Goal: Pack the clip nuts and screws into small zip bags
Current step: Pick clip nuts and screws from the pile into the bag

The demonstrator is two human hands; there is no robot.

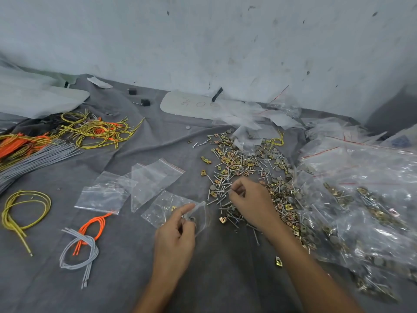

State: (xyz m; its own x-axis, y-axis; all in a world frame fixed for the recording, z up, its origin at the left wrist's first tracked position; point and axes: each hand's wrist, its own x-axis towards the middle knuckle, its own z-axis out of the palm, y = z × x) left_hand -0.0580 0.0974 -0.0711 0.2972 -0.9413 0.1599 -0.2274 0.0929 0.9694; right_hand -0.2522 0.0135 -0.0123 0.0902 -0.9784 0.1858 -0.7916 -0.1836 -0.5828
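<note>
- My left hand [174, 233] pinched the mouth of a small zip bag [164, 206]. The bag lay on the grey cloth [135, 267], just left of the pile, with a few brassy pieces inside.
- My right hand [250, 202] hovered over the loose clip nuts and screws [243, 163], thumb and forefinger pinching one small piece. I couldn't tell which kind.
- I judged the step needed the mouth held wide and the piece dropped well inside, as thin film sags and snags screw tips.
- The clip nuts were flat, folded, yellow-plated squares. The screws were slim, silvery and long-shanked.
- The empty zip bags [153, 179] were clear and crinkly, with a red stripe at the seal.
</note>
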